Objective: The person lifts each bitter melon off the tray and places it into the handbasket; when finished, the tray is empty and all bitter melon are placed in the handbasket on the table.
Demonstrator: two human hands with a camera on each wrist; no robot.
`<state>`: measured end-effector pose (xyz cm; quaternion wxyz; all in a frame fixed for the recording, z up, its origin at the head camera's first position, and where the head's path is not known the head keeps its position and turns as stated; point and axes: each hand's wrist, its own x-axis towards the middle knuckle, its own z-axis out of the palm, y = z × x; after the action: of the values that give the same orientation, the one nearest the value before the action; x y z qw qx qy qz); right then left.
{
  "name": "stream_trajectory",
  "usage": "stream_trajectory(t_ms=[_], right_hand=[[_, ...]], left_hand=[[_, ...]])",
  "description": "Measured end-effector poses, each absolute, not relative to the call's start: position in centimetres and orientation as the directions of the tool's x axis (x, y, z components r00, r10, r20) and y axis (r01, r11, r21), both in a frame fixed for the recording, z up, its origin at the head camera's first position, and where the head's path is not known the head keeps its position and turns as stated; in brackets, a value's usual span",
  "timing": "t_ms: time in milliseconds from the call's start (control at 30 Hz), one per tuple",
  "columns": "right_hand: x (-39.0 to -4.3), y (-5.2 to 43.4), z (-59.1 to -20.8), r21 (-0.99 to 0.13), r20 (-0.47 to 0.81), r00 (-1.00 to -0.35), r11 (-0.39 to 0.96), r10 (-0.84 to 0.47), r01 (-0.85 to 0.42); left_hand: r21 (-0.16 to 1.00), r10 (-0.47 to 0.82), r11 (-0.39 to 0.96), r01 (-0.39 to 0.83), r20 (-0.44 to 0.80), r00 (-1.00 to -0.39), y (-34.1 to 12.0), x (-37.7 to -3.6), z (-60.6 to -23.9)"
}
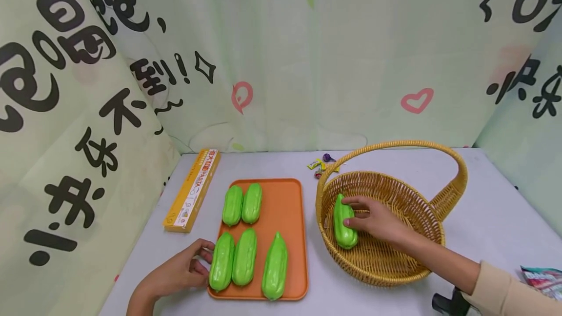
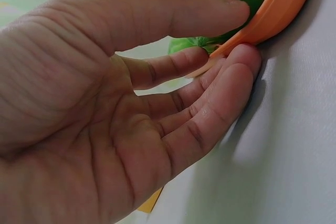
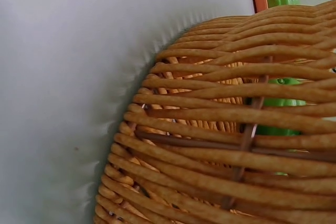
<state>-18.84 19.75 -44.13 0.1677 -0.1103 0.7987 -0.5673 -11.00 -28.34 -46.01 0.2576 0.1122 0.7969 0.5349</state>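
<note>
Inside the wicker basket (image 1: 382, 238), the right hand (image 1: 375, 221) rests on a green toy gourd (image 1: 343, 222), fingers curled over its upper side and pinching it against the basket floor near the left wall. The left hand (image 1: 177, 273) sits at the near-left corner of the orange tray (image 1: 287, 208); the wrist view shows its fingers (image 2: 210, 114) loosely spread, tips pressed to the tray rim (image 2: 273, 14), thumb arched over the nearest gourd (image 1: 221, 261) but not clearly gripping it. Five gourds lie on the tray — two in the far row, three in the near row.

Risks, as I judge them: the glossy skin looks slippery, so a light pinch could let the basket gourd slide out on the way up. The arched handle (image 1: 452, 169) stands to the right of the wrist, and the sleeve could catch it or the woven rim and drag the basket. A push from the left fingers could shift the tray and roll the near-row gourds together.

Open room — the tray's far right part is bare, and clear table (image 1: 491, 194) lies right of the basket. The yellow box (image 1: 193, 190) lies close on the tray's left, candy wrappers (image 1: 322, 164) behind the basket, and the curtain closes in on the table's left side.
</note>
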Motion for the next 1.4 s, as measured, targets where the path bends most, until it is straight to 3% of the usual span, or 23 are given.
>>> stream_trajectory(t_ms=[967,1400], right_hand=[[-18.6,19.8,-43.8,-0.953,-0.193,-0.925,0.287,-0.327,0.098],[-17.6,20.4,-42.1,-0.932,-0.19,-0.939,0.354,-0.288,0.08]], left_hand=[[0.91,0.437,0.403,-0.102,-0.289,-0.852,-28.4,-11.1,-46.5],[0.908,0.438,0.408,-0.098,-0.288,-0.852,-28.3,-11.1,-46.3]])
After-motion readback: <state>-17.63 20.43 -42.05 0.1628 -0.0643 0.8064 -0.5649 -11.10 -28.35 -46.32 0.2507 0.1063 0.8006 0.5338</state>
